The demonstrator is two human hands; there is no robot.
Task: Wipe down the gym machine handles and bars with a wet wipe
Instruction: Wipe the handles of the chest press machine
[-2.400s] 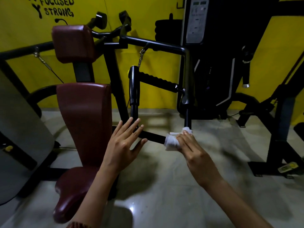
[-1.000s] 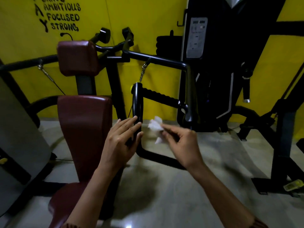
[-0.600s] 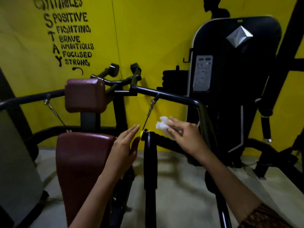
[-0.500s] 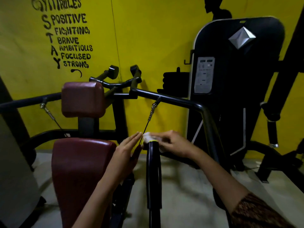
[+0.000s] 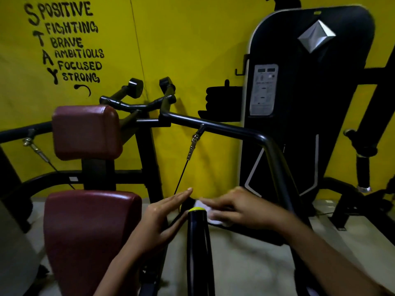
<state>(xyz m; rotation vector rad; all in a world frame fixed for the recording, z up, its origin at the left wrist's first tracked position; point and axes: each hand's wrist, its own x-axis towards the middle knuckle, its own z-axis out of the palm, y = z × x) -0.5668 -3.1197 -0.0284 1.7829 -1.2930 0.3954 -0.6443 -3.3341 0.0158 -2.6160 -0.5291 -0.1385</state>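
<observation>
A black upright handle [image 5: 198,242] with a yellow-green cap stands low in the middle of the head view. Just behind its top, my right hand [image 5: 237,210] holds a crumpled white wet wipe [image 5: 210,214] against the ribbed black grip running off to the right. The wipe shows only as small white patches under my fingers. My left hand [image 5: 159,223] hovers left of the handle with straight fingers, holding nothing. A black bent bar [image 5: 224,130] of the machine arches above both hands.
Maroon seat back pad [image 5: 85,236] and head pad [image 5: 85,131] stand at left. A thin cable [image 5: 181,178] drops from the bent bar towards my left hand. A tall black weight-stack cover [image 5: 310,103] and further black frames stand at right against the yellow wall.
My right hand carried the wipe up from the low bar to the handle's top and now has it just right of the cap. The view tilted upward. My left hand stayed beside the handle.
</observation>
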